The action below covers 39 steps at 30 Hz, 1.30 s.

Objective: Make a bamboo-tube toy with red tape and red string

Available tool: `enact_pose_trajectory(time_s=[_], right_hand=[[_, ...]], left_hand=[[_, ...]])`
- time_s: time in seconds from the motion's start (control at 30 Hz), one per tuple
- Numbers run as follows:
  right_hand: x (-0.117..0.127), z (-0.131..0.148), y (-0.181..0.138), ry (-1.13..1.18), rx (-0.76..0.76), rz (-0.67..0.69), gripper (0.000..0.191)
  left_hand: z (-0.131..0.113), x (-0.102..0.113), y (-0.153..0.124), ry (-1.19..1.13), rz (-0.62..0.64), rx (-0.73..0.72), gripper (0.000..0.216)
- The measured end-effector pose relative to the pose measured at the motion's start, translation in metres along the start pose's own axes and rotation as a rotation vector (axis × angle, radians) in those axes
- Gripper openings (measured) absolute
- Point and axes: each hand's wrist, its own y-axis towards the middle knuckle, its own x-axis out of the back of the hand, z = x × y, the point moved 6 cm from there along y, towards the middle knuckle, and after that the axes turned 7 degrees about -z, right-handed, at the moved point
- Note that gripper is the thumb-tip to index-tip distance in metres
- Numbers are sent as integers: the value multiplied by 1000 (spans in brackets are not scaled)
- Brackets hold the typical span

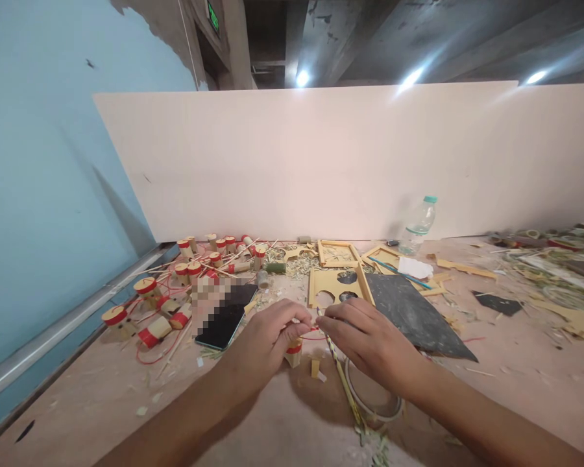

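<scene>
My left hand is closed in a pinch at the middle of the worktable. Facing it, my right hand is pinched too, its fingertips a small gap away. A thin red string runs between the fingertips of both hands. Just below my left fingers stands a small bamboo cylinder with a red band, its top partly hidden by the hand. A pale yellow stick with a patterned upper part lies beneath my right hand, beside a ring of clear tape-like material.
Several red-banded bamboo cylinders with strings and sticks lie at the left, near a phone. Behind my hands are yellow frames and a dark sheet. A water bottle stands by the white partition. Shavings litter the table.
</scene>
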Motion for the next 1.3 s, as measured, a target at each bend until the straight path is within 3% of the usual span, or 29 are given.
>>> enact_pose_trajectory(time_s=[0.47, 0.6, 1.0, 1.3], right_hand=[[-1, 3, 4, 64, -71, -46, 20], [-3, 1, 1, 59, -82, -65, 25], [-2, 1, 2, 73, -100, -84, 19], [-3, -5, -1, 63, -135, -89, 18]], left_hand=[[8, -5, -1, -101, 17, 118, 22], [6, -6, -2, -104, 32, 110, 23], [8, -7, -4, -106, 26, 109, 10], [6, -3, -2, -47, 11, 74, 20]])
